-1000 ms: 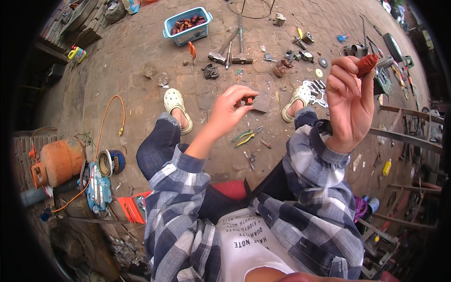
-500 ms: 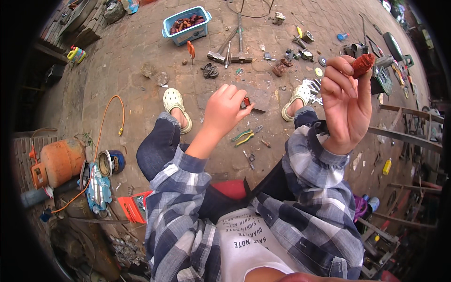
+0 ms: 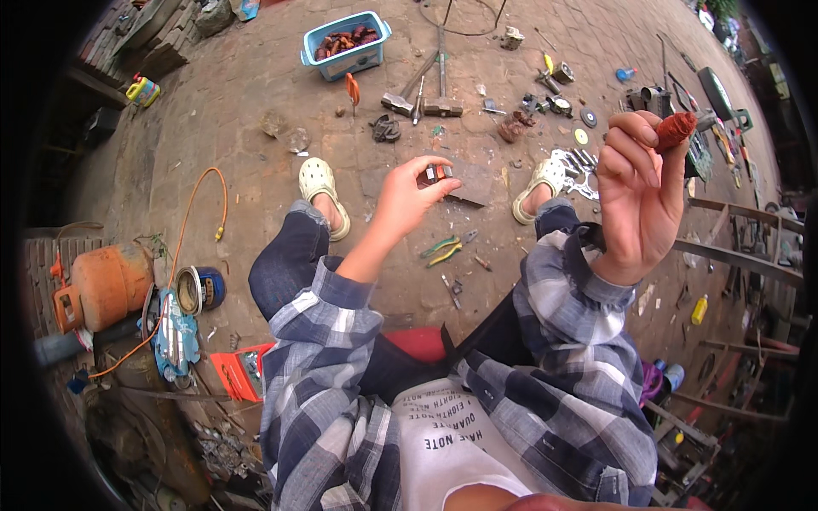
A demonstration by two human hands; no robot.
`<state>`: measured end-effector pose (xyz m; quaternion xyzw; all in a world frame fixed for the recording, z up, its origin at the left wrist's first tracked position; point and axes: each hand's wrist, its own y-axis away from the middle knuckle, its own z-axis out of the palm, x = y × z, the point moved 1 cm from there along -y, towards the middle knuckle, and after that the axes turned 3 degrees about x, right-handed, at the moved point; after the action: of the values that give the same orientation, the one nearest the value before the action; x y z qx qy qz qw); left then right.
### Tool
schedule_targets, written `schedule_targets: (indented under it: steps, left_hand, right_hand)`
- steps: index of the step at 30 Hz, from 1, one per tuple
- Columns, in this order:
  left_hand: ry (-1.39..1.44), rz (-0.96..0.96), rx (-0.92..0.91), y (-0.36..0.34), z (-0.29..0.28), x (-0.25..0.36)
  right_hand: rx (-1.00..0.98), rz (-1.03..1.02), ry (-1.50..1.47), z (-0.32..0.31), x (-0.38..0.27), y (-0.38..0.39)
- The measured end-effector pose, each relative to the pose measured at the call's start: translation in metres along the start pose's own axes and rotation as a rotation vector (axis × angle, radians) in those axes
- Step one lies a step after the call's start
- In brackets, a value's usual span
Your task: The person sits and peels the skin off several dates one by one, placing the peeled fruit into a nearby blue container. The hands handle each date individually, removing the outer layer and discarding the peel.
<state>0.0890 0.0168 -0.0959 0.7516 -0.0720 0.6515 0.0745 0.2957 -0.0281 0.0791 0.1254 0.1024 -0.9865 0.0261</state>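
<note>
My left hand (image 3: 412, 194) is over a dark flat plate (image 3: 469, 183) on the ground. Its thumb and fingers pinch a small block (image 3: 436, 174) with silvery and reddish faces; its kind is unclear. Raised at the right, my right hand (image 3: 637, 183) grips a stubby, rough red-brown piece (image 3: 676, 131) between thumb and fingers, its tip sticking out past them. Farther off, a light-blue plastic basket (image 3: 343, 65) holds several red-brown pieces of similar colour. Pliers with green-and-yellow handles (image 3: 444, 249) lie between my feet.
Beyond my feet lie two hammers (image 3: 442, 108), an orange-handled tool (image 3: 352, 88) and scattered metal parts (image 3: 560, 106). An orange gas cylinder (image 3: 111, 288), an open can (image 3: 200, 290) and a red box (image 3: 239, 373) stand on the left. Metal frames (image 3: 741, 258) crowd the right.
My left hand has turned, so more of the small block shows between its fingers. My right hand has shifted slightly right and down, still gripping the red-brown piece.
</note>
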Motion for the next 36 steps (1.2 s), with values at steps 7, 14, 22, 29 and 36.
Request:
schedule_targets:
  steps: [7, 14, 22, 29, 36]
  left_hand:
    - [-0.474, 0.213, 0.216, 0.001, -0.006, 0.011]
    - [0.406, -0.257, -0.064, -0.005, -0.014, 0.0]
    - [1.059, -0.269, -0.231, -0.004, -0.016, 0.012]
    - [0.883, -0.037, -0.44, -0.006, -0.016, 0.001]
    - [-0.518, 0.451, -0.199, 0.003, -0.004, 0.012]
  right_hand:
    - [0.01, -0.009, 0.014, 0.004, 0.0, 0.002]
    - [-0.029, -0.056, -0.016, 0.001, -0.011, 0.005]
    - [-0.053, -0.132, -0.056, 0.001, -0.034, 0.009]
    - [-0.06, -0.21, -0.047, 0.007, -0.045, 0.016]
    - [-0.054, -0.213, -0.045, 0.009, -0.049, 0.018]
